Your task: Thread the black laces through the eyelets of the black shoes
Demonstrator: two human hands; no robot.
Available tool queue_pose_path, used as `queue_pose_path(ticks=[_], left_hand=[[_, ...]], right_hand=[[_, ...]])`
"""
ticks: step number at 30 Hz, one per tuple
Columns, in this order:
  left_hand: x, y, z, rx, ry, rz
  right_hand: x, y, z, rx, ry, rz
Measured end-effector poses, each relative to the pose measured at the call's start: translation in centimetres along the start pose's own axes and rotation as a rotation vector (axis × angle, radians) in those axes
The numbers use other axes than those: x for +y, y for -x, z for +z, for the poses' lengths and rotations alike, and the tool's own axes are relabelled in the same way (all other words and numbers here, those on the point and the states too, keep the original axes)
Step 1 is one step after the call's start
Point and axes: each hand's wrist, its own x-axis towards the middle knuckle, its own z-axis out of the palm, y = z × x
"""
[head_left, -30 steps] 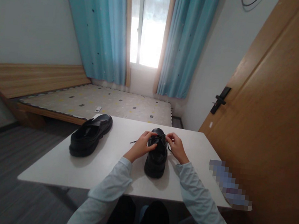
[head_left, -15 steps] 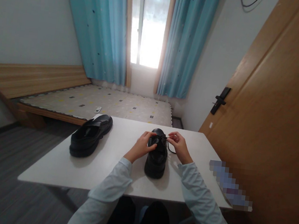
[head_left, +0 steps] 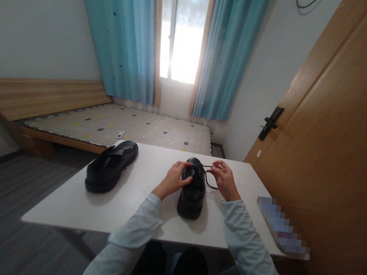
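Observation:
A black lace-up shoe (head_left: 191, 202) stands on the white table (head_left: 148, 213) in front of me, its toe pointing away. My left hand (head_left: 176, 178) grips the shoe's upper from the left side, thumb near the tongue and fingers by the lacing. To the right of the shoe, my right hand (head_left: 224, 178) pinches a black shoelace (head_left: 207, 166) and holds it stretched out sideways. A slack part of the lace curves down below that hand. Farther left on the table rests a second black shoe (head_left: 110, 169), angled with its toe to the far right, untouched.
Beyond the table is a low bed (head_left: 151, 127) with a patterned mattress and a small white object (head_left: 120, 135) on it. A wooden door (head_left: 332, 141) stands close on the right. A blurred-out item (head_left: 281, 228) lies at the table's right edge.
My right hand has moved a little to the right, drawing the shoelace farther out from the shoe. The left hand and both shoes have stayed in place.

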Motion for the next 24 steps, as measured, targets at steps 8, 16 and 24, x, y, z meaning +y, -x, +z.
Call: queue_pose_path(ticks=[8, 16, 24], left_hand=[[-0.1, 0.0, 0.1, 0.002, -0.002, -0.013], [-0.2, -0.1, 0.1, -0.014, -0.001, -0.010], [-0.3, 0.0, 0.2, -0.007, -0.006, 0.000]], right_hand=[[-1.1, -0.1, -1.2, 0.087, -0.134, -0.034], [-1.8, -0.4, -2.3, 0.181, -0.279, -0.078], [-2.0, -0.5, -2.5, 0.271, -0.360, -0.058]])
